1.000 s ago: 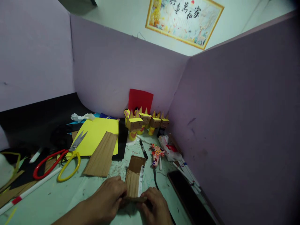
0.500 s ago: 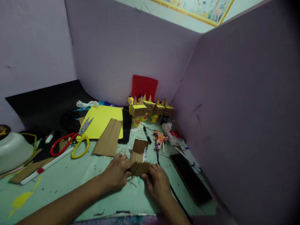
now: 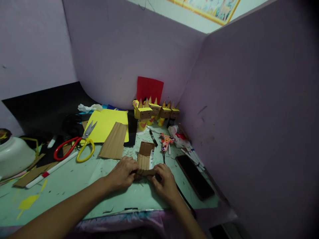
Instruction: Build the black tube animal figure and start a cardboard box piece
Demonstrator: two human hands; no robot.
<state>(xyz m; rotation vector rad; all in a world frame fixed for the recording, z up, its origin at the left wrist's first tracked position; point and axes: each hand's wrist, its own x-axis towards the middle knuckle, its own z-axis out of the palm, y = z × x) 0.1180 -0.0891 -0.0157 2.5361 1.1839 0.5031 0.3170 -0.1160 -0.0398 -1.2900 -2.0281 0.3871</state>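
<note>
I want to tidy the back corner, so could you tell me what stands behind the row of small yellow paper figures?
Behind the paper figures, a red sheet leans upright against the purple partition. Its lower edge is covered by the figures, so what it rests on cannot be seen.

No text can be read with certainty at this moment. The framed picture (image 3: 206,11) on the wall, at about 1 o'clock, shows only its lower edge, and no characters are visible on it. The white packet (image 3: 177,138) with a red patch, at 2 o'clock from the hands, has print too small and blurred to read. The white strip (image 3: 151,159) beside the cardboard piece (image 3: 145,156) carries small marks, but they are not legible.
</note>
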